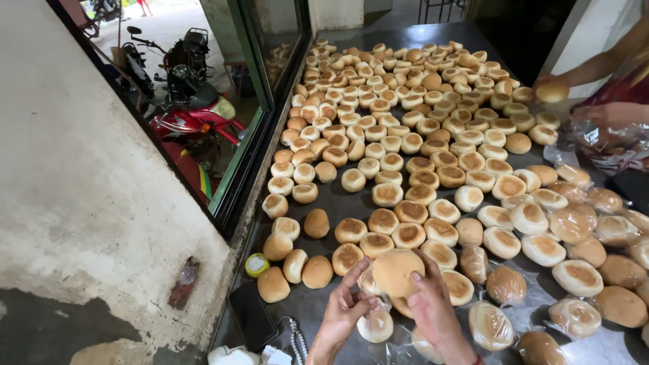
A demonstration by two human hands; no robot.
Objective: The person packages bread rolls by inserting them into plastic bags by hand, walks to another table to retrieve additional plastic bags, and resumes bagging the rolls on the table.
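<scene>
Near the bottom centre, my right hand [436,312] holds a round golden bun [397,272] from the side. My left hand [343,309] pinches a thin clear plastic bag [376,318] just below that bun; another bun shows inside the bag. Both hands hover over the dark metal table [334,203]. Several loose buns lie spread across the table ahead. Several wrapped buns [506,284] lie to the right of my hands.
Another person's hand [551,88] holds a bun at the far right, beside a clear bag [612,145]. A small yellow tape roll [256,264] and a black phone [251,314] lie at the table's left edge. A window and a red motorbike [186,122] are left.
</scene>
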